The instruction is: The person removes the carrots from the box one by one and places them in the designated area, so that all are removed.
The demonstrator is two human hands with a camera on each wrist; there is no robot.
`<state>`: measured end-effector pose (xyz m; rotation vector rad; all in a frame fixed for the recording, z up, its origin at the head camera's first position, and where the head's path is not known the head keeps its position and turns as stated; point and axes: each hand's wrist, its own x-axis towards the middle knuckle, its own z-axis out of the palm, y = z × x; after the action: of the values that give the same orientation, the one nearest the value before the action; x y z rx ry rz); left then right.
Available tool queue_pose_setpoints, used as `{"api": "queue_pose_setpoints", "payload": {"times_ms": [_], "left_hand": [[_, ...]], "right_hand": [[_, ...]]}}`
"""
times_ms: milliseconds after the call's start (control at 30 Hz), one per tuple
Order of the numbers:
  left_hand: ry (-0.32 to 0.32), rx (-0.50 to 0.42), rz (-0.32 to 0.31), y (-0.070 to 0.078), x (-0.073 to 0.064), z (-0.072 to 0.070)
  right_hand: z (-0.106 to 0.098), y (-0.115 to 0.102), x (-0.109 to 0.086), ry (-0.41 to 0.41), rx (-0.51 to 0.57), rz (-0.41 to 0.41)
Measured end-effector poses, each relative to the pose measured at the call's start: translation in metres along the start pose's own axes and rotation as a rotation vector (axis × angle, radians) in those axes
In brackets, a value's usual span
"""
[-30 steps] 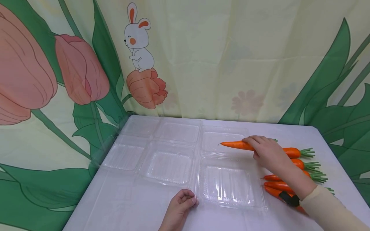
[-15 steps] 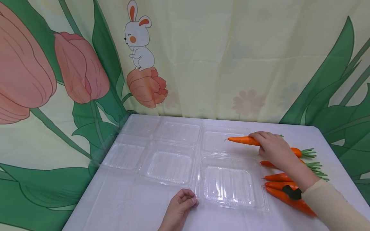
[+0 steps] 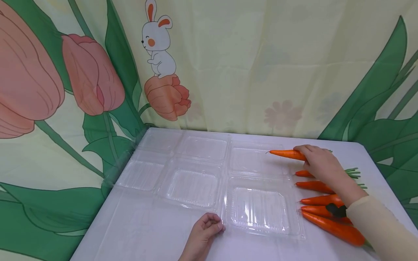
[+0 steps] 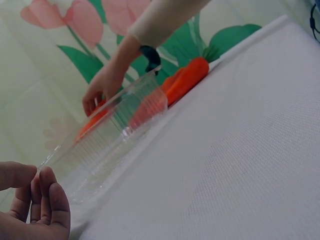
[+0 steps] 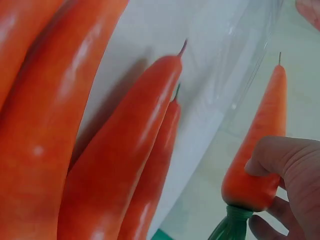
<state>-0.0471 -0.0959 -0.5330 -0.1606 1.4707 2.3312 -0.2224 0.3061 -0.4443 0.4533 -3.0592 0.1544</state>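
Note:
My right hand (image 3: pixel 321 163) grips an orange carrot (image 3: pixel 286 154) by its thick end, its thin tip pointing left over the far right clear tray. In the right wrist view, the thumb presses on the side of this carrot (image 5: pixel 260 125), and green stems stick out below. At the table's front, my left hand (image 3: pixel 205 232) pinches the near left corner of a clear plastic tray (image 3: pixel 258 208). The left wrist view shows the thumb and index finger on the rim of the tray (image 4: pixel 95 160). Several other carrots (image 3: pixel 331 226) lie in a row under and beside my right forearm.
More clear trays (image 3: pixel 192 186) are joined edge to edge across the white table (image 3: pixel 137 224) toward the back left. A curtain (image 3: pixel 228 72) printed with tulips and a rabbit hangs behind the table. A dark band (image 3: pixel 336 210) sits at the right wrist.
My right hand has moved to the right and slightly farther back with the carrot, drawing its tip toward the tray's right side. The left hand stays at the tray corner.

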Motion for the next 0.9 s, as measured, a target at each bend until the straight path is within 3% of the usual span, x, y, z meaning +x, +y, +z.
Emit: {"api": "queue_pose_setpoints", "payload": {"times_ms": [400,900], "left_hand": [[0.008,-0.004,-0.011,0.000,0.001,-0.001],[0.034,-0.005,-0.001,-0.001,0.003,0.000]], "right_hand": [[0.010,0.043,0.003,-0.072,0.012,0.083],[0.017,0.082,-0.001,-0.143,0.047,0.155]]}}
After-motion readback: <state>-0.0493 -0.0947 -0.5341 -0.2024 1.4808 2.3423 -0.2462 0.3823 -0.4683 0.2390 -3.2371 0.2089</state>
